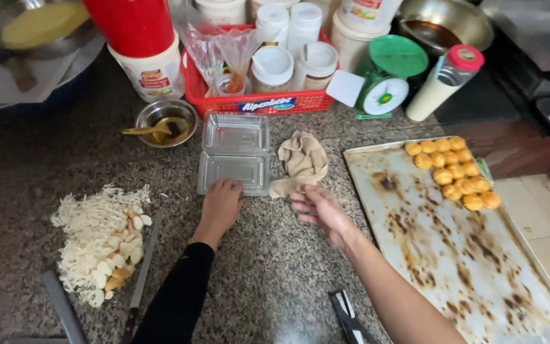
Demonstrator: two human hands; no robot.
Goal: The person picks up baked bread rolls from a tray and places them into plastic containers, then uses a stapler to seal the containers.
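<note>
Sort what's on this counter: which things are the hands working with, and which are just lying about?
In hand:
- left hand touching the open clear clamshell box
- right hand, empty, beside the beige cloth

Lying about:
- baking tray with golden balls
- shredded white heap
- green scale
- red basket

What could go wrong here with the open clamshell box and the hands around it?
1. The left hand presses only the near edge of the light clear clamshell box; it may slide or flip shut.
2. The right hand hovers empty beside the crumpled cloth, which touches the box and could snag it.
3. The golden balls sit at the baking tray's far corner; a reach across may roll them off.
</note>
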